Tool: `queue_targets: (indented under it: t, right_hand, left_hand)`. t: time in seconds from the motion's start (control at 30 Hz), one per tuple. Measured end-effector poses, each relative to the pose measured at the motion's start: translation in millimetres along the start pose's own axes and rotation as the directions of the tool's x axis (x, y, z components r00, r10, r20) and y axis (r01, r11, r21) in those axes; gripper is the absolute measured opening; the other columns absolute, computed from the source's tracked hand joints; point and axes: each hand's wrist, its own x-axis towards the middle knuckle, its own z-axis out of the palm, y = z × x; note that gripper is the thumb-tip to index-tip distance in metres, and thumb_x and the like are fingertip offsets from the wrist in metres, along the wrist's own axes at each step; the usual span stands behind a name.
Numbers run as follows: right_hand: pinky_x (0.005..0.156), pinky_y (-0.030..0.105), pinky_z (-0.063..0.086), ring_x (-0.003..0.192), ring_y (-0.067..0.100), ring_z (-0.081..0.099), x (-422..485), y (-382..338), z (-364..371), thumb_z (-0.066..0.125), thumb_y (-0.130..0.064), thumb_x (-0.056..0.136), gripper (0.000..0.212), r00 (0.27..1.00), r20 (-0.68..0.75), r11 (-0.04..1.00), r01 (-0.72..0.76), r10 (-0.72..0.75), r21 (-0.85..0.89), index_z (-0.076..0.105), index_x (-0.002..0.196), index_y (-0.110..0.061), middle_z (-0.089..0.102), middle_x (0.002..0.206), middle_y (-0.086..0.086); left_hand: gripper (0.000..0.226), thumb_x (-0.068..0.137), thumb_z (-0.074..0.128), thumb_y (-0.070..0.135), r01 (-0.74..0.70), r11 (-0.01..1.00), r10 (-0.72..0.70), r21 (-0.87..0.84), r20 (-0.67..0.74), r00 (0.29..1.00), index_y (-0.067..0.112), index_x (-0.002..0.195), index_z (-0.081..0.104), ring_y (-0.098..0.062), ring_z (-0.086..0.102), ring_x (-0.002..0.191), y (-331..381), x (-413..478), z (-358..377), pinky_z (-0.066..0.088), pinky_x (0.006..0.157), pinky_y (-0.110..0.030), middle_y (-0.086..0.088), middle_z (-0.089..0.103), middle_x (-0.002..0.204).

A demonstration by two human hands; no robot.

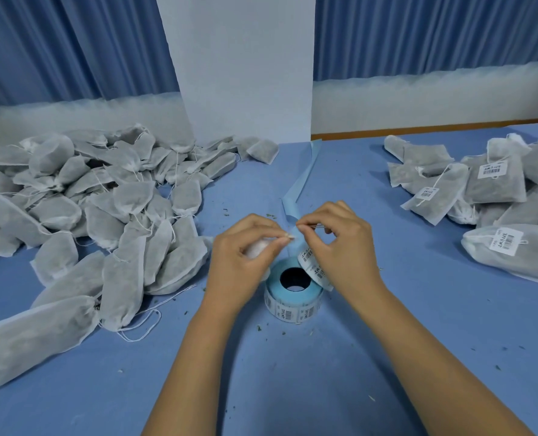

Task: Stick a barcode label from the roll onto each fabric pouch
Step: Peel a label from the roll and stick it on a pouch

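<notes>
The label roll (293, 295), blue-backed with white barcode labels, lies flat on the blue table (293, 372) just below my hands. My left hand (242, 259) holds a white fabric pouch (255, 250), mostly hidden in the palm, and its fingertips pinch a small white piece. My right hand (340, 243) pinches the strip of labels (311, 265) that rises from the roll, thumb and forefinger meeting the left fingertips. The empty blue backing strip (302, 184) trails away behind the hands.
A big heap of unlabelled grey-white pouches (88, 215) with loose strings fills the left side. Labelled pouches (488, 187) pile at the right. A white pillar (245, 73) and blue curtains stand behind. Small crumbs dot the table.
</notes>
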Motion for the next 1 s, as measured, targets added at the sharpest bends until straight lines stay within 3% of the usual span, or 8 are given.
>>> queue_targets:
  t: [0.1,0.2,0.3,0.43,0.6,0.8,0.9,1.0]
  right_hand:
    - [0.069,0.006,0.034,0.070,0.011,0.045,-1,-3,3,0.073,0.002,0.077,0.007,0.994,0.079,0.997,0.072,-0.072,0.009,0.072,0.075,-0.005,0.064,0.071,0.003]
    - [0.068,0.012,0.036,0.071,0.012,0.044,-4,-8,7,0.072,0.000,0.079,0.008,0.977,0.162,0.990,0.137,-0.142,0.040,0.072,0.075,-0.007,0.061,0.071,0.002]
    - [0.070,0.019,0.039,0.077,0.012,0.045,-6,-10,8,0.069,-0.009,0.083,0.002,0.971,0.195,0.990,0.136,-0.141,0.040,0.070,0.081,-0.008,0.061,0.076,-0.001]
    - [0.075,0.023,0.040,0.085,0.010,0.047,-6,-13,4,0.063,-0.024,0.086,0.014,0.997,0.043,0.998,0.061,-0.061,-0.012,0.065,0.089,-0.011,0.061,0.086,-0.004]
    - [0.074,0.033,0.042,0.079,0.017,0.053,-8,-20,6,0.070,-0.022,0.083,0.011,0.992,0.019,0.990,0.123,-0.122,-0.073,0.069,0.078,-0.012,0.065,0.080,-0.003]
    - [0.071,0.030,0.035,0.074,0.016,0.054,-7,-17,3,0.075,-0.023,0.079,0.011,0.987,-0.008,0.973,0.160,-0.163,-0.164,0.071,0.071,-0.017,0.067,0.075,-0.008]
    - [0.070,0.028,0.032,0.072,0.018,0.055,-7,-14,4,0.074,-0.018,0.080,0.011,0.982,-0.027,0.961,0.178,-0.188,-0.212,0.069,0.070,-0.015,0.066,0.074,-0.007]
    - [0.070,0.027,0.032,0.071,0.015,0.050,-6,-12,3,0.071,-0.012,0.080,0.009,0.989,-0.011,0.973,0.145,-0.150,-0.179,0.065,0.073,-0.011,0.063,0.074,-0.004]
  left_hand:
    - [0.013,0.082,0.075,0.009,0.031,0.999,-0.037,-0.038,-0.184,0.982,0.021,0.081,0.076,-0.005,0.067,0.082,2,0,-2,0.046,0.075,-0.012,0.012,0.072,0.082]
    - [0.013,0.082,0.075,0.011,0.108,0.984,-0.139,-0.140,-0.234,0.962,0.024,0.080,0.076,-0.004,0.069,0.082,4,0,-4,0.046,0.075,-0.010,0.012,0.074,0.082]
    - [0.011,0.082,0.075,0.011,0.188,0.963,-0.229,-0.192,-0.220,0.948,0.021,0.079,0.076,-0.002,0.068,0.079,6,1,-4,0.045,0.072,-0.008,0.010,0.074,0.079]
    - [0.009,0.083,0.074,0.010,0.283,0.940,-0.314,-0.191,-0.160,0.936,0.014,0.075,0.076,-0.004,0.068,0.075,7,1,-1,0.047,0.068,-0.010,0.005,0.074,0.077]
    - [0.009,0.083,0.073,0.011,0.341,0.924,-0.357,-0.175,-0.070,0.931,0.015,0.076,0.077,-0.005,0.066,0.073,7,-1,3,0.047,0.067,-0.011,0.005,0.074,0.077]
    - [0.016,0.086,0.070,0.013,0.369,0.906,-0.384,-0.206,-0.032,0.923,0.020,0.074,0.077,-0.003,0.069,0.082,8,1,1,0.046,0.073,-0.008,0.007,0.076,0.080]
    - [0.021,0.086,0.070,0.015,0.354,0.914,-0.361,-0.199,0.000,0.932,0.024,0.069,0.077,-0.001,0.065,0.071,7,1,-1,0.044,0.069,-0.007,0.009,0.073,0.073]
    - [0.017,0.087,0.070,0.017,0.334,0.924,-0.334,-0.184,0.033,0.942,0.027,0.076,0.078,0.002,0.056,0.062,10,1,-1,0.041,0.065,-0.007,0.013,0.064,0.062]
